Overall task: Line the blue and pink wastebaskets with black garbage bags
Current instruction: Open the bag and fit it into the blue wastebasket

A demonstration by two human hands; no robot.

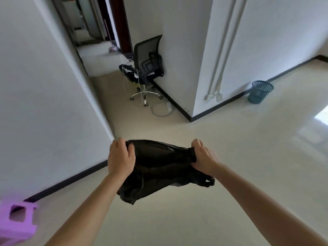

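Note:
A black garbage bag (159,167) hangs in the air between my two hands, stretched at its top edge and sagging below. My left hand (120,157) grips its left end and my right hand (204,157) grips its right end. The blue mesh wastebasket (260,92) stands on the floor far to the right, against the wall, with no bag visible in it. No pink wastebasket is in view.
A black office chair (147,66) stands in the corridor ahead, with a power strip and cable (168,107) on the floor beside it. A purple plastic stool (17,221) sits at the bottom left. A wall corner (191,118) juts out between chair and basket.

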